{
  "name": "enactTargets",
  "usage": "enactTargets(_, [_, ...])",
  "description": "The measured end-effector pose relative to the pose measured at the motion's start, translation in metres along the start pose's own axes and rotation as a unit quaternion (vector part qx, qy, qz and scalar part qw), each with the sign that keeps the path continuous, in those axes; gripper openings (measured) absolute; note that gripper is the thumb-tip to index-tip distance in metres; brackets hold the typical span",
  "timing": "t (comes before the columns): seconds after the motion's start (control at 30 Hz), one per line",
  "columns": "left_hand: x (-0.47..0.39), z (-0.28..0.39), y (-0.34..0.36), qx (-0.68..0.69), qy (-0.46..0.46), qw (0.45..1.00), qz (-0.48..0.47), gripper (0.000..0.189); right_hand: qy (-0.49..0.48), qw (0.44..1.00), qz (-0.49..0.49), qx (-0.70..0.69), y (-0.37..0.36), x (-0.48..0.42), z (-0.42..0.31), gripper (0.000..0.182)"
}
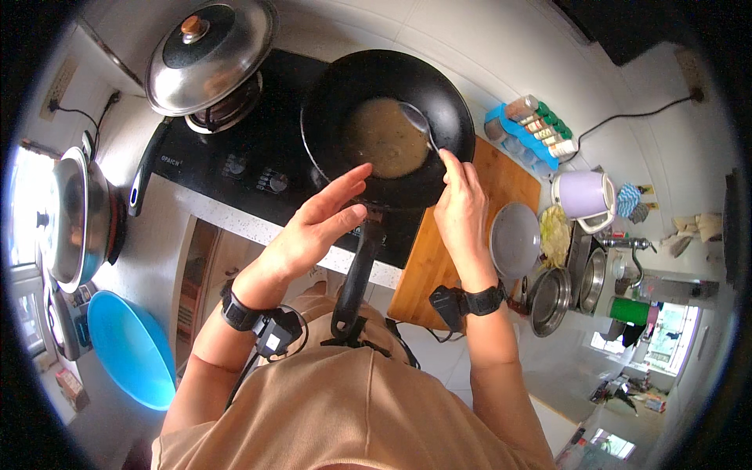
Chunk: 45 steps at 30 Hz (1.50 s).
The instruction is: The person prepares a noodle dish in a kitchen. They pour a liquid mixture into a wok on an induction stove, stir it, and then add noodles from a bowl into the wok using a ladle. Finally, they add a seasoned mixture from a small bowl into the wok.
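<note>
A black wok (pixel 329 82) stands on the glass-topped gas stove (pixel 202 176), with a cloudy brownish liquid (pixel 385 144) pooled in its bottom. Held by its handle in my right hand (pixel 464 205) is a metal spoon (pixel 416 116); its bowl rests over the right side of the liquid. My left hand (pixel 329 220) hovers at the wok's near rim, fingers apart, with nothing in it. Below that hand the wok's black handle (pixel 355 282) points toward my body, and no hand grips it.
A lidded pan (pixel 211 64) sits on the left burner, its handle sticking out. Right of the stove lie a wooden board (pixel 429 282), a grey plate (pixel 514 241), a blue spice rack (pixel 537 138) and a lilac kettle (pixel 581 194). A blue basin (pixel 132 349) stands at left.
</note>
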<state>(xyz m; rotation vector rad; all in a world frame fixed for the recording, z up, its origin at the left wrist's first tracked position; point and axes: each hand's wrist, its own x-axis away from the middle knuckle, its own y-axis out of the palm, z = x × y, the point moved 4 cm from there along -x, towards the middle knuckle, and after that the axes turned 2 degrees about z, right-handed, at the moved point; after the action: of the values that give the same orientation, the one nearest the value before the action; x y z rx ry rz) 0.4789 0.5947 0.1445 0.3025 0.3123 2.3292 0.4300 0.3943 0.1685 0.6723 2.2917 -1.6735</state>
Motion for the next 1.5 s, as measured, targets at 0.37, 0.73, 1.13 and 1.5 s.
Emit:
enactTargets(0.37, [0.016, -0.001, 0.029, -0.071, -0.014, 0.997, -0.017, 0.054, 0.191, 0.973, 0.015, -0.126, -0.036, 0.055, 0.05, 0.035])
enactTargets(0.73, [0.063, -0.029, 0.114, -0.051, -0.019, 0.998, -0.014, 0.045, 0.49, 0.863, -0.017, -0.12, -0.046, 0.219, 0.262, 0.032])
enactTargets(1.13, [0.059, -0.092, 0.213, -0.103, -0.095, 0.989, -0.038, 0.039, 0.254, 0.96, 0.016, 0.112, -0.085, 0.232, 0.264, 0.017])
enactTargets(1.5, [0.01, -0.089, 0.293, -0.23, 0.076, 0.969, -0.057, 0.028, 0.203, 0.971, 0.122, -0.031, -0.17, 0.195, 0.18, 0.025])
